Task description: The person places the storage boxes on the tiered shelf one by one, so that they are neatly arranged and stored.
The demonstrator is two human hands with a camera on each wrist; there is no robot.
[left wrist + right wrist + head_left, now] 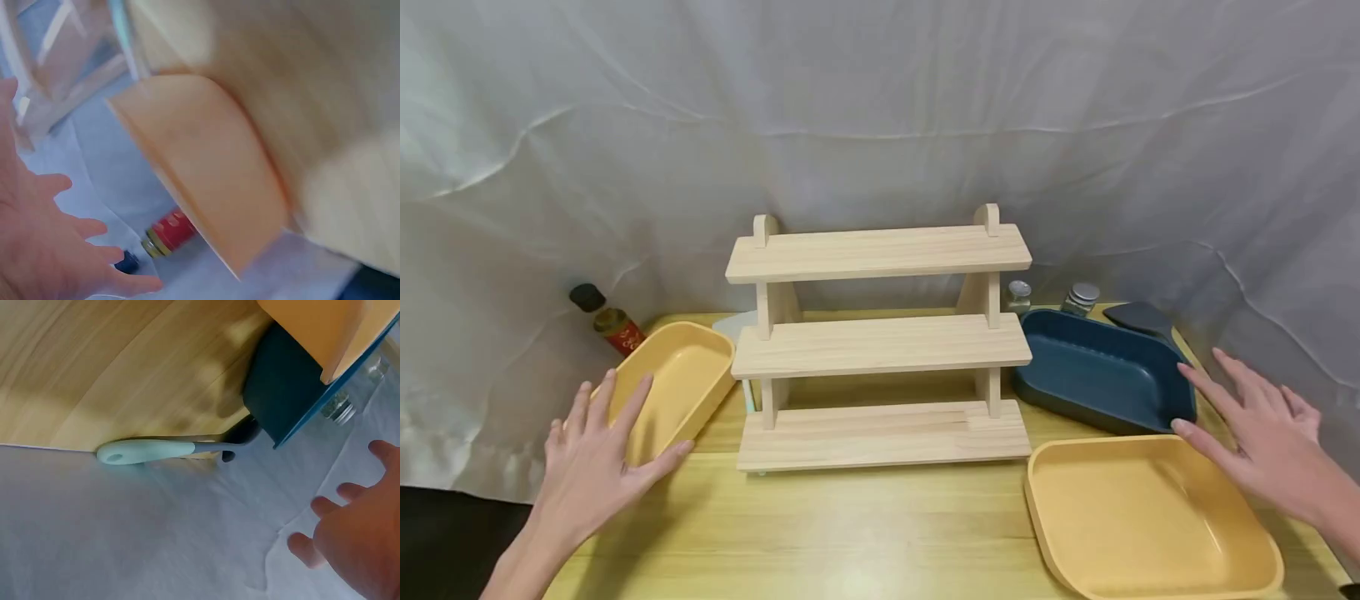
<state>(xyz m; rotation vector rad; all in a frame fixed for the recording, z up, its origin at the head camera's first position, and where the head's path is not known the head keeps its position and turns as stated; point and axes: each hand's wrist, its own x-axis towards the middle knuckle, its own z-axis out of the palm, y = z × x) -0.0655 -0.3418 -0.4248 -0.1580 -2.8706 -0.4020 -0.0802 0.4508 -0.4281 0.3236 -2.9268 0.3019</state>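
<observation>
We saw both hands released, their fingers spread. The left hand (591, 467) hung beside the narrow yellow tray (673, 375) on the left of the desk (865, 525); its fingers overlapped the tray's near end from the head camera, while the left wrist view showed them apart from it, as far as we could judge through the blur. Behind that tray we made out a bottle (613, 325) with a black cap and a red label.

The right hand (1270, 437) hung at the other side, near the right end of the dark blue tray (1090, 367) and above the right edge of the wide yellow tray (1142, 500). The wide one sat nearer to us, just in front of the blue one. Two small glass jars, a left jar (1018, 293) and a right jar (1081, 298), stood behind the blue tray, and next to them we noticed a dark-headed utensil (1138, 317) with a pale green handle (144, 451).

Between the trays stood a three-tier wooden shelf (880, 346), with a second utensil (736, 323) partly hidden behind its left side. A pale grey cloth (880, 100) hung at the back.
</observation>
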